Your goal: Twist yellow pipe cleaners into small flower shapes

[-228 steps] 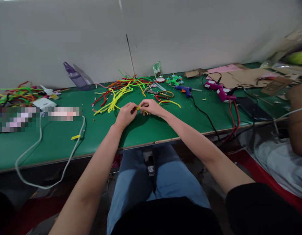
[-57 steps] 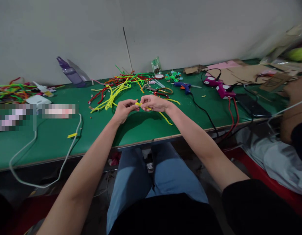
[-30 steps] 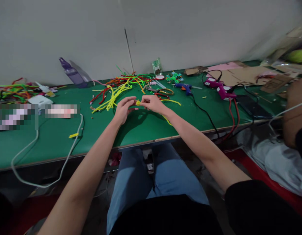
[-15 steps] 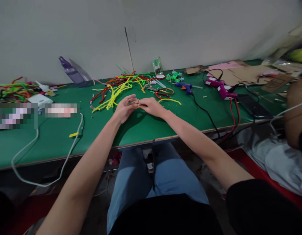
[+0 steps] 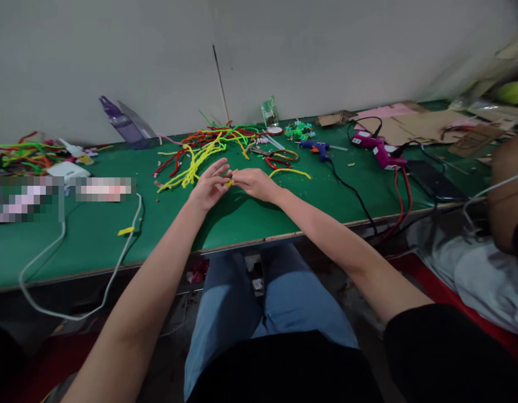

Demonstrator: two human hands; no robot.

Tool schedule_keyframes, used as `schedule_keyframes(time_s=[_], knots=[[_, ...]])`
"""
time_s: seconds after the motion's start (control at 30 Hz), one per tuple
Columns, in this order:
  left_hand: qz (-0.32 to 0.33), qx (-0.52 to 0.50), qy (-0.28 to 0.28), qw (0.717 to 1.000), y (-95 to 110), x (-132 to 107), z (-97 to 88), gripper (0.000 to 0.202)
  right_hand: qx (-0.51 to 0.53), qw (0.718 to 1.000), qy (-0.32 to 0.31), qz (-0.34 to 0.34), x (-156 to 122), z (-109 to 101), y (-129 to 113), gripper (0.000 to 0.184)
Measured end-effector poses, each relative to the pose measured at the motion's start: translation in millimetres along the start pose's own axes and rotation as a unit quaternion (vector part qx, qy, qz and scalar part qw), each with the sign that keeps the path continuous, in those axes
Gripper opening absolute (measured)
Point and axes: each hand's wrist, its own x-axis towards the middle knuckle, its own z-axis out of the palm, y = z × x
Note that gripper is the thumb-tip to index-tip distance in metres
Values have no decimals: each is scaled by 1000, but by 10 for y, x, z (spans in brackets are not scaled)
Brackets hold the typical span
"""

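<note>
Just above the green table, my left hand (image 5: 210, 186) and my right hand (image 5: 255, 183) meet fingertip to fingertip. A small piece of yellow pipe cleaner (image 5: 229, 182) shows between them, mostly hidden by fingers. My right hand is closed in a pinch on it. The thumb and a lower finger of my left hand grip its other side, while the upper fingers stretch away. Behind my left hand lies a bunch of yellow pipe cleaners (image 5: 197, 163). A single bent yellow pipe cleaner (image 5: 293, 172) lies right of my right hand, below the scissors (image 5: 279, 157).
A blue glue gun (image 5: 316, 149) with a black cord lies to the right, near purple plug adapters (image 5: 387, 157) and a dark phone (image 5: 435, 182). Small green pieces (image 5: 300, 130) form a pile behind. A purple bottle (image 5: 123, 124) leans on the wall. A white cable (image 5: 120, 263) hangs over the table's edge.
Both hands have shifted slightly left. The upper fingers of my left hand have spread and lifted, and more of the yellow piece shows between the hands.
</note>
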Motion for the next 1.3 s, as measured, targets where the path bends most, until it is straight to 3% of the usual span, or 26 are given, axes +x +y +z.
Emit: schedule_keyframes(time_s=[0.2, 0.33, 0.4, 0.5, 0.63, 0.8, 0.93, 1.03, 1.3], knots=[[16, 29, -10, 999, 16, -2, -23, 56, 14, 1000, 3, -8, 8, -24, -17, 18], [77, 114, 9, 990, -42, 17, -40, 40, 125, 989, 34, 76, -22, -50, 35, 15], [143, 171, 22, 975, -75, 23, -26, 33, 226, 959, 22, 166, -40, -58, 83, 16], [214, 193, 17, 957, -102, 14, 17, 31, 389, 880, -54, 266, -48, -76, 128, 14], [210, 206, -46, 955, -101, -23, 61, 29, 525, 786, -120, 302, -26, -122, 108, 13], [268, 274, -78, 920, -122, -39, 64, 31, 577, 730, -122, 346, -7, -192, 74, 15], [309, 328, -98, 887, -170, -22, 60, 41, 584, 723, -116, 352, -10, -223, 66, 16], [314, 339, -104, 881, -206, 1, 52, 40, 583, 721, -117, 354, -7, -222, 63, 15], [223, 248, -99, 937, -168, -32, 88, 41, 611, 702, -130, 343, -6, -219, 74, 13]])
